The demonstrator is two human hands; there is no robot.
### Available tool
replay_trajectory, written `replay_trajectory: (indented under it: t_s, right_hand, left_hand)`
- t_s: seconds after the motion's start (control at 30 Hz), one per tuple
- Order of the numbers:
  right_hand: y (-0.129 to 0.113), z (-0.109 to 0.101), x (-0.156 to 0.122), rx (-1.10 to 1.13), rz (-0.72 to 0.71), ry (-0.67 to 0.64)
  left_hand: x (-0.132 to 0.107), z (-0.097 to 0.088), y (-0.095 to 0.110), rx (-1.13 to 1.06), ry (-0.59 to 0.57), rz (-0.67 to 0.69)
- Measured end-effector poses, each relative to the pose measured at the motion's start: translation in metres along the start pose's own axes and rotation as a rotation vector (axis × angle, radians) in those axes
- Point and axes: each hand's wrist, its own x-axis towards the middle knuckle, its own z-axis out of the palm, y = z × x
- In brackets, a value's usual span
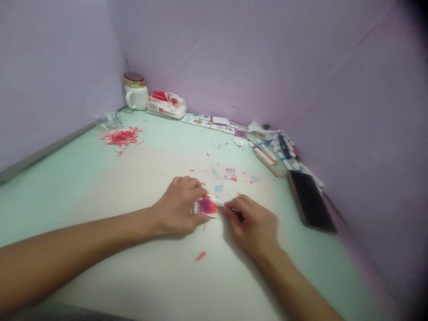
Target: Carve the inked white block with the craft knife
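Pale tabletop [143, 272], lilac wall [207, 53]
Your left grip [180, 205] holds a red-faced block [206, 206]; your right grip [256, 223], a slim tool [220, 205]

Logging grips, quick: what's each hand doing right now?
Left hand: closed, holding the red block.
Right hand: closed, holding a thin tool.

Tabletop [150, 272], right of centre: handwritten 想 [230, 173], dark; 能 [218, 189], blue, nearer; 画 [254, 178], blue, farther right. Faint blue character [215, 173] left of 想, perhaps 象. Row of white tiles [209, 125], far side: 阳 legible, purple 居 at right end; several others blurred. Red-faced block [207, 206], centre: purple character, unreadable. Red-and-white packet [167, 105], far left: print too small.
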Motion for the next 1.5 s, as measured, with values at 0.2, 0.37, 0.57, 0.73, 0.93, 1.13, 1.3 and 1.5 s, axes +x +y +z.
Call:
replay_trajectory:
  t_s: [0.2,0.37,0.57,0.73,0.93,1.13,1.3,1.5]
  right_hand:
    - [0.000,0.003,0.002,0.006,-0.018,-0.004]
    - [0.000,0.004,0.004,0.002,-0.028,0.001]
    - [0.003,0.003,0.008,0.047,0.002,-0.073]
    - [0.007,0.002,0.013,0.086,-0.044,-0.126]
    - [0.007,0.001,0.015,0.094,-0.108,-0.147]
    - [0.008,-0.002,0.016,0.077,-0.128,-0.175]
    - [0.010,-0.005,0.018,0.106,-0.143,-0.226]
    - [0.010,-0.006,0.019,0.110,-0.159,-0.234]
  left_hand:
    - [0.001,-0.001,0.000,-0.002,-0.008,0.010]
    - [0.001,-0.001,0.000,-0.001,-0.015,0.001]
    - [0.001,0.001,-0.001,0.004,-0.005,0.015]
    - [0.002,-0.001,0.000,0.005,-0.028,0.001]
    - [0.001,-0.001,0.001,0.012,-0.019,0.010]
    - [-0.001,0.000,0.002,0.033,-0.002,0.014]
    - [0.000,0.000,0.002,0.055,-0.013,0.008]
    - [0.000,0.000,0.002,0.061,-0.012,0.003]
